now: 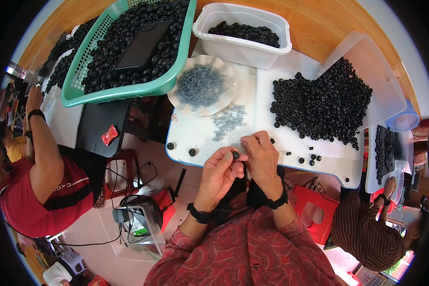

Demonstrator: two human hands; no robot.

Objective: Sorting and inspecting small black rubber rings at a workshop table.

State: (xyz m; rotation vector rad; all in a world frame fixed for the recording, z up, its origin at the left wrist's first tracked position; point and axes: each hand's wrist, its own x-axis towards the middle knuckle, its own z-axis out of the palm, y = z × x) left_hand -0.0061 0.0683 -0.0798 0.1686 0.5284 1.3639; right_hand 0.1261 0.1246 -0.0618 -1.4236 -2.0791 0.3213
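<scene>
Pinching one round black part, the left hand hovers at the tabletop's near edge; the right hand has narrowed fingers, contents I cannot tell. A slack pinch could drop the part. Two loose black rings lie near left; far stand one green basket, one white tub.

A small black piece, rounded and dark all over, sits pinched between the thumb and finger of the left hand, seen against the near edge of the bench; the fingers cover part of it, so its full shape and tilt cannot be told. Beyond it, tiny translucent greyish bits lie loose on the white surface in a thin, uneven scatter, the closest near the right hand, too small for their exact form to show
</scene>
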